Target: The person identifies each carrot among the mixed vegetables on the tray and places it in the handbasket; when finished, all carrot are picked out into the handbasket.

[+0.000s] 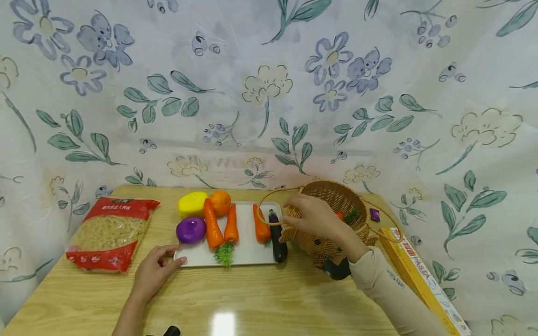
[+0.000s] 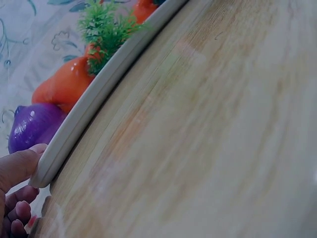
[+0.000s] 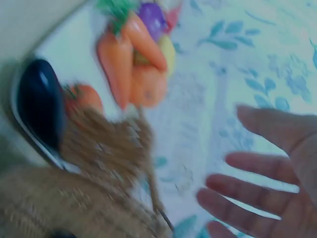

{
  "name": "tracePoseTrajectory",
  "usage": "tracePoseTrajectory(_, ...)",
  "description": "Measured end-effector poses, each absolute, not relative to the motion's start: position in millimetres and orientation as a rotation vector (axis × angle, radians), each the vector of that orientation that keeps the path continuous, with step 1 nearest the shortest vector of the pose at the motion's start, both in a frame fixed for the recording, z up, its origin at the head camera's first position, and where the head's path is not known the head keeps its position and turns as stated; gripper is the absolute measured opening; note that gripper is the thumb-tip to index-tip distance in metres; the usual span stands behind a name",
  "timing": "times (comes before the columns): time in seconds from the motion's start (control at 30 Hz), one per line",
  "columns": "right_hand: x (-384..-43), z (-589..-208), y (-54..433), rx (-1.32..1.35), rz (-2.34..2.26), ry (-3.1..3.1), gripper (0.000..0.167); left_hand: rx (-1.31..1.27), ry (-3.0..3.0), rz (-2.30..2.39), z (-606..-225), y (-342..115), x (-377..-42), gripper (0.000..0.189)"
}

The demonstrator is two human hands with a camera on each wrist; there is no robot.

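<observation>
A white tray [image 1: 248, 254] bears a purple onion [image 1: 191, 230], a yellow fruit or vegetable [image 1: 192, 204], an orange [image 1: 220, 202], a carrot [image 1: 213, 228] and two more carrots, and an eggplant [image 1: 277, 238]. At its front left corner my left hand [image 1: 157, 268] pinches the rim, thumb on top and fingers below in the left wrist view. My right hand [image 1: 313, 217] is over a woven basket [image 1: 332, 191] just right of the tray. Its spread fingers hold nothing in the right wrist view. Inside the basket, green leaves [image 1: 352, 215] and something red show.
A red bag of pasta [image 1: 109, 233] lies at the left of the table. Along the right edge is a long yellow pasta box [image 1: 420, 275], with a small purple packet [image 1: 374, 214] behind it. The basket's loop handle [image 1: 269, 223] overhangs the tray. A floral cloth hangs behind.
</observation>
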State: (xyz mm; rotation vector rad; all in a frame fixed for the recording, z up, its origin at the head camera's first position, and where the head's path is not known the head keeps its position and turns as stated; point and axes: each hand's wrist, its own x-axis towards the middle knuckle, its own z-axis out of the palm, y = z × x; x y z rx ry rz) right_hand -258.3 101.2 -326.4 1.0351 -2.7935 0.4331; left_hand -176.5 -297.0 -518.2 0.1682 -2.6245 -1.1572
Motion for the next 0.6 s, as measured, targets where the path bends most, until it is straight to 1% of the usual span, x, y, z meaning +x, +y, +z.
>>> tracePoseTrajectory(0.2,-238,-363,77,1.001,0.553,-2.594,0.026,0.154,-2.612,-1.182,-515,-295,-177,0.039)
tracePoseTrajectory(0.37,-225,-391,54,1.024,0.643,-2.582,0.024,0.156,-2.607,-1.190,-513,-294,-176,0.038)
tracePoseTrajectory(0.47,-217,-405,42,1.034,0.692,-2.633,0.030,0.153,-2.605,-1.190,-514,-295,-176,0.038)
tracePoseTrajectory(0.6,-212,-421,29,0.970,0.772,-2.746,0.040,0.151,-2.599,-1.193,-515,-295,-175,0.038)
